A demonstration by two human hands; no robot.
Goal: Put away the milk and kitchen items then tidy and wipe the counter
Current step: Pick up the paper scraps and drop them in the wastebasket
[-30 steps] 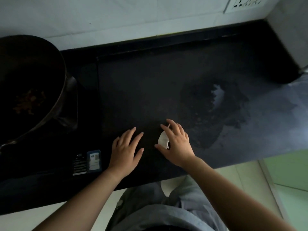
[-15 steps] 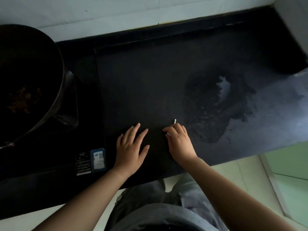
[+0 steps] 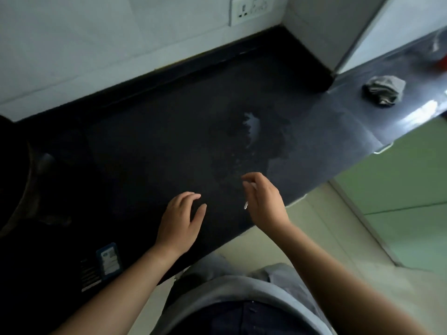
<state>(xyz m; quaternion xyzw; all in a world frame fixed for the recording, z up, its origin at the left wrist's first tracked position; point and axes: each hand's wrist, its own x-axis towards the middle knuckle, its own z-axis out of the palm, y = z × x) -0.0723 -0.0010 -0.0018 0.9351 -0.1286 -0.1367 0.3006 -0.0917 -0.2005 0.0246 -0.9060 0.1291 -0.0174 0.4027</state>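
Right hand [image 3: 264, 204] first: it is lifted just above the counter [image 3: 150, 151], fingers curled, pinching a small white scrap [image 3: 246, 205]. Only thin slivers of the scrap peek out, one at the fingertips and one below the palm. Left hand [image 3: 180, 220] hovers beside it, closer to the front edge, with its fingers loosely bent and nothing in them; I cannot tell whether the fingertips touch the surface.

The counter itself is black stone, matte and faintly speckled. Just beyond the right hand spreads a wet patch [image 3: 251, 126], ragged at the rim, with a pale glint of light near its far side.

Down left, on the dark cooktop [image 3: 48, 250], sits a blue-bordered label [image 3: 108, 261] with a block of white print next to it, all too small and blurred to read. The curved side of a pan [image 3: 31, 175] shows dimly at the left edge.

Far right, where the counter turns lighter and shiny, lies a crumpled grey cloth [image 3: 384, 90], well apart from both hands. On the white wall above is a socket plate [image 3: 251, 9]; no lettering is legible on it.
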